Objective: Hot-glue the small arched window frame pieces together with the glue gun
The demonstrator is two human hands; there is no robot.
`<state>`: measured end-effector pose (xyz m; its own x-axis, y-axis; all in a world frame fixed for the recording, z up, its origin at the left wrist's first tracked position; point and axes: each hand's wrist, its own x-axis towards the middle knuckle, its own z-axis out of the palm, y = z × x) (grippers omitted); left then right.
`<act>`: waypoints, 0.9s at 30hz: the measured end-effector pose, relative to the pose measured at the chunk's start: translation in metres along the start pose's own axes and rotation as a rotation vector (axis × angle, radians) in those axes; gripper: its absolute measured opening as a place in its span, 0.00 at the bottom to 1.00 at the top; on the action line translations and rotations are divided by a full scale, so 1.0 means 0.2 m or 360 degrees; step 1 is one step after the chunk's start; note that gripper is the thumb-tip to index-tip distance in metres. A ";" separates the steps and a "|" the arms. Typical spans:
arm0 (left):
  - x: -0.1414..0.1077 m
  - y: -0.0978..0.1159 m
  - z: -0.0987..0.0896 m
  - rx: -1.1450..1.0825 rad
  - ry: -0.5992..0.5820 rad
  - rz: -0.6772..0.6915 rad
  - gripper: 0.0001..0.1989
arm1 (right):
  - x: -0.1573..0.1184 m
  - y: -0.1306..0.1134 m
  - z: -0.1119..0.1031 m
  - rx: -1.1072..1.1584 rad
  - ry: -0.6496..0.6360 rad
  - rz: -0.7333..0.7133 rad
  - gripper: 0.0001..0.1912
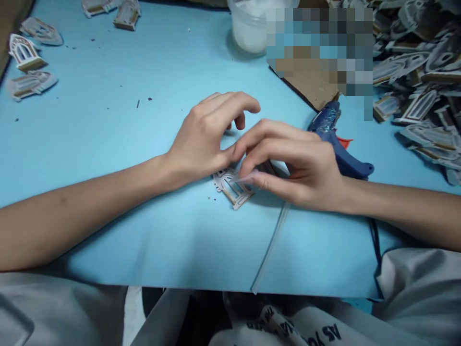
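A small arched window cut-out (232, 188) of pale card with a tan edge lies tilted on the blue tabletop (144, 226), partly under my hands. My right hand (291, 166) pinches a thin pale sliver (247, 177) at the cut-out's right side. My left hand (205, 134) curves just above the cut-out, its thumb side close to my right fingers. Whether it grips anything is hidden. A blue hot glue gun (340, 144) lies against the far side of my right hand.
Several arched cut-outs (27, 53) lie at the upper left. A large heap of similar pieces (414, 81) fills the upper right, beside a cardboard sheet (306, 86) and a plastic tub of white contents (248, 29). A pixelated patch hides part of that area.
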<state>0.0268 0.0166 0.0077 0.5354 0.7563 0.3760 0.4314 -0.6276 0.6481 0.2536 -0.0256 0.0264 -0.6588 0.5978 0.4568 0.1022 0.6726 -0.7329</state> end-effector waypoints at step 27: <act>-0.01 -0.03 0.02 0.0129 -0.0130 -0.0135 0.19 | -0.04 0.13 0.09 -0.0272 -0.0190 -0.0246 0.04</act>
<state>0.0262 0.0176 -0.0007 0.5503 0.7919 0.2648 0.5331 -0.5773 0.6185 0.2479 -0.0201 -0.0050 -0.7586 0.4335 0.4864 0.1114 0.8219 -0.5587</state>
